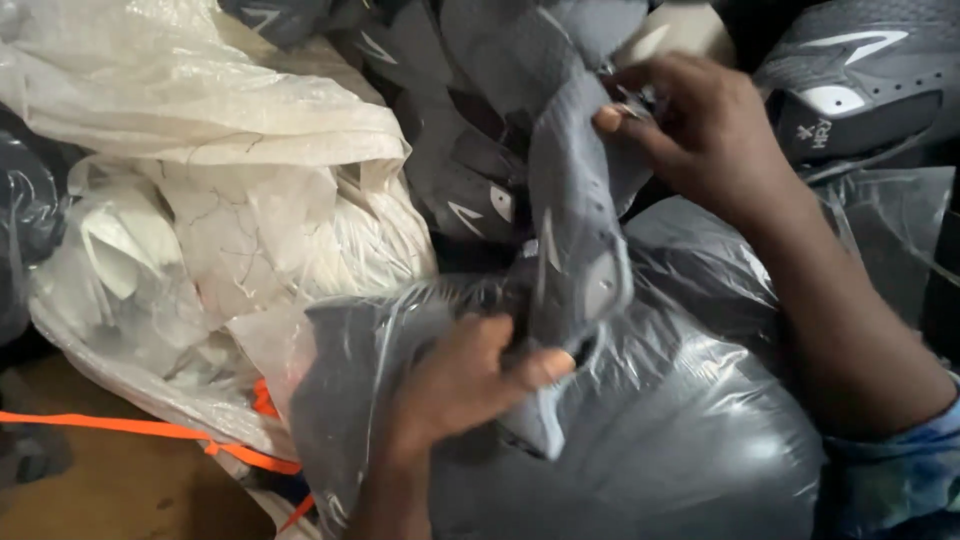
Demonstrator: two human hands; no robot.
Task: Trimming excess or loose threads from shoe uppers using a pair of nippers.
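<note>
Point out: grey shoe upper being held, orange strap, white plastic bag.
grey shoe upper (pixel 575 200), head view, on the mesh fabric in the middle.
orange strap (pixel 110 425), head view, on the flat run at lower left.
white plastic bag (pixel 210 110), head view, on its crinkled top fold.

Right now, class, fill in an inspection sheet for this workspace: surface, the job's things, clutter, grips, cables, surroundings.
Surface: brown floor, bottom left.
Job's things: grey fabric shoe upper, held at both ends above a clear plastic bag of grey pieces.
Clutter: clear plastic bag of white pieces; loose grey shoe uppers behind.
Grips: left hand pinches the upper's lower end; right hand pinches its top.
Cables: nothing seen; an orange strap crosses the floor.
Surroundings: nothing seen beyond the piles.
</note>
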